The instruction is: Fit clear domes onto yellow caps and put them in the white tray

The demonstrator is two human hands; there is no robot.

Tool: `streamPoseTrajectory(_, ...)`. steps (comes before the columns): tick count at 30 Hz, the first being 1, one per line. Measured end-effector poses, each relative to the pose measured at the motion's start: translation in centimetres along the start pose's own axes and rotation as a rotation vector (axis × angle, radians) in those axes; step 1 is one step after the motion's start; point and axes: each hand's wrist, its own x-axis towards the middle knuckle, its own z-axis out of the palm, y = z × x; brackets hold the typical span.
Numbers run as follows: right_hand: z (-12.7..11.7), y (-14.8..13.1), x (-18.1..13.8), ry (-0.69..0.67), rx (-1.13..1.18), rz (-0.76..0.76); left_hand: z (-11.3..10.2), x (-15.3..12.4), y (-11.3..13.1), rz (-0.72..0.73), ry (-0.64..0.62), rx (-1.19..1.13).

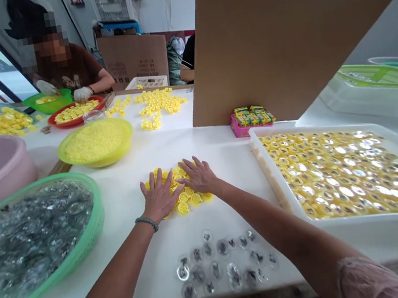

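As the left hand (159, 195) and right hand (199, 175) lie with fingers spread apart on a loose heap of round yellow plastic caps (195, 199), small clear plastic domes (215, 264) sit scattered near that heap, closer to the person.

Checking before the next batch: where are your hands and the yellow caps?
Left hand, right hand spread on the yellow plastic caps. Clear domes lie below, untouched.

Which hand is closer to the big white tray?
Right. The right hand lies on the yellow plastic caps, toward the white tray. The left hand is farther away, on the side of the caps away from the tray.
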Motion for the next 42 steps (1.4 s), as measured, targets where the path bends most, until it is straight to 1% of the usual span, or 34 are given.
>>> streamPoseTrajectory(3,-0.2,-0.6,-1.4,-0.046,0.018,0.008,0.1,-1.7,0.3,0.002,0.006,-0.011)
streamPoseTrajectory(7,-1.3,-0.7,-1.7,-0.089,0.1,0.03,-0.4,-2.5,0.6,-0.018,0.02,-0.027)
streamPoseTrajectory(9,-2.5,-0.6,-2.0,-0.073,0.133,0.034,-1.0,-2.9,0.4,-0.017,0.051,-0.037)
streamPoseTrajectory(11,-3.8,-0.6,-3.2,0.015,0.147,0.0,-1.8,-3.8,0.3,0.014,0.121,-0.048)
streamPoseTrajectory(13,-5.0,-0.9,-5.5,0.131,0.189,-0.084,-2.6,-5.1,0.2,0.108,0.208,-0.069)
streamPoseTrajectory(14,-5.4,-1.2,-6.9,0.169,0.231,-0.136,-2.8,-5.9,0.2,0.183,0.238,-0.087)
streamPoseTrajectory(15,-5.6,-1.5,-8.5,0.176,0.281,-0.191,-2.9,-6.7,0.3,0.265,0.252,-0.109)
streamPoseTrajectory(17,-5.4,-2.3,-11.5,0.111,0.37,-0.285,-2.8,-8.4,0.8,0.411,0.232,-0.151)
streamPoseTrajectory(18,-5.2,-2.7,-12.8,0.064,0.391,-0.319,-2.7,-9.0,1.2,0.458,0.209,-0.162)
streamPoseTrajectory(20,-4.4,-3.5,-14.7,-0.018,0.388,-0.36,-2.3,-10.0,2.0,0.497,0.16,-0.167)
streamPoseTrajectory(24,-3.3,-4.1,-16.2,-0.1,0.345,-0.367,-2.0,-10.7,3.5,0.469,0.096,-0.175)
streamPoseTrajectory(26,-3.0,-3.9,-16.6,-0.127,0.346,-0.324,-2.0,-10.9,4.1,0.437,0.091,-0.195)
streamPoseTrajectory(28,-2.9,-3.6,-17.1,-0.144,0.365,-0.247,-1.9,-11.0,4.7,0.407,0.088,-0.226)
streamPoseTrajectory(31,-2.8,-3.1,-17.8,-0.147,0.413,-0.134,-1.5,-11.2,5.8,0.332,0.093,-0.318)
streamPoseTrajectory(34,-3.2,-2.7,-18.3,-0.104,0.447,-0.1,-0.8,-11.3,6.8,0.222,0.108,-0.467)
streamPoseTrajectory(36,-3.7,-2.6,-18.4,-0.064,0.459,-0.135,-0.6,-11.2,7.0,0.138,0.128,-0.564)
streamPoseTrajectory(38,-4.2,-2.8,-18.5,-0.077,0.446,-0.221,-0.7,-11.2,6.9,0.089,0.152,-0.607)
streamPoseTrajectory(40,-4.5,-3.1,-18.4,-0.134,0.393,-0.311,-0.9,-11.0,6.7,0.111,0.143,-0.585)
streamPoseTrajectory(42,-4.4,-3.5,-18.4,-0.182,0.321,-0.358,-1.2,-10.7,6.6,0.171,0.101,-0.534)
